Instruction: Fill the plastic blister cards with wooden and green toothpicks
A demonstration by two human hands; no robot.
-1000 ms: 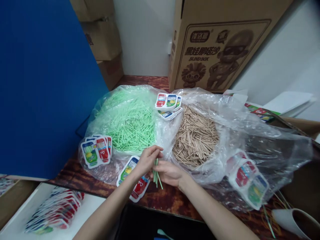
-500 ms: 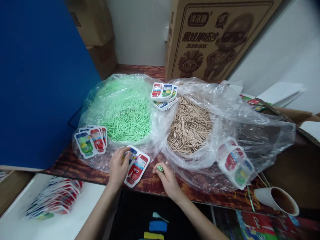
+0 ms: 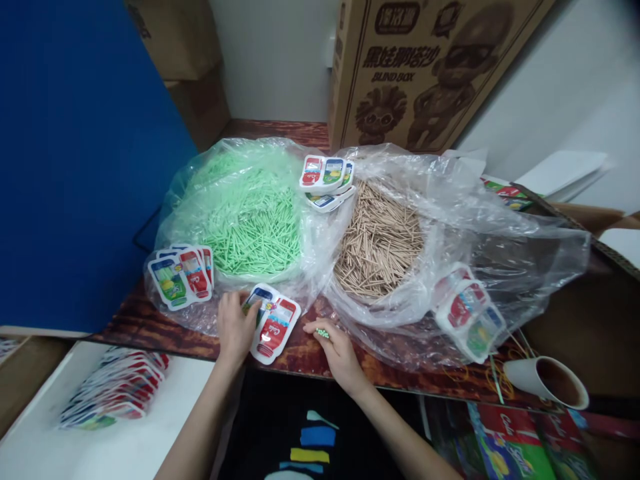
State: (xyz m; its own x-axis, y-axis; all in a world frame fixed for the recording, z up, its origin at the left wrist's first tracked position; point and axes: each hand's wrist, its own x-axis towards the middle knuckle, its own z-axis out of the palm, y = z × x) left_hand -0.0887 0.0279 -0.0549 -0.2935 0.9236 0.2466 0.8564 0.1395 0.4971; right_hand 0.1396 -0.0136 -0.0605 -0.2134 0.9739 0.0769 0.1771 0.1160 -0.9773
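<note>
My left hand [image 3: 234, 331] grips the left edge of a printed packet [image 3: 278, 327], its thumb lying on the front. The packet is shaped like two cans side by side, one red with "Cola" on it, one blue and green and partly covered by the hand. My right hand [image 3: 341, 357] is closed around a small bundle of short green sticks [image 3: 323, 333], whose ends show at the curled fingers. Beyond the hands are a clear bag of loose green sticks [image 3: 253, 240] and another of brown sticks [image 3: 377, 243].
Similar packets lie in stacks on the left [image 3: 184, 277], between the bags [image 3: 325, 177] and on the right [image 3: 470, 313]. More packets [image 3: 117, 387] sit on a white surface below left. A paper cup [image 3: 545, 381] of brown liquid tilts near rubber bands. A large carton [image 3: 430, 80] stands behind.
The whole view has shifted slightly. Both hands keep their holds, the left on the packet and the right on the green sticks; the right fingers have moved a little around the bundle.
</note>
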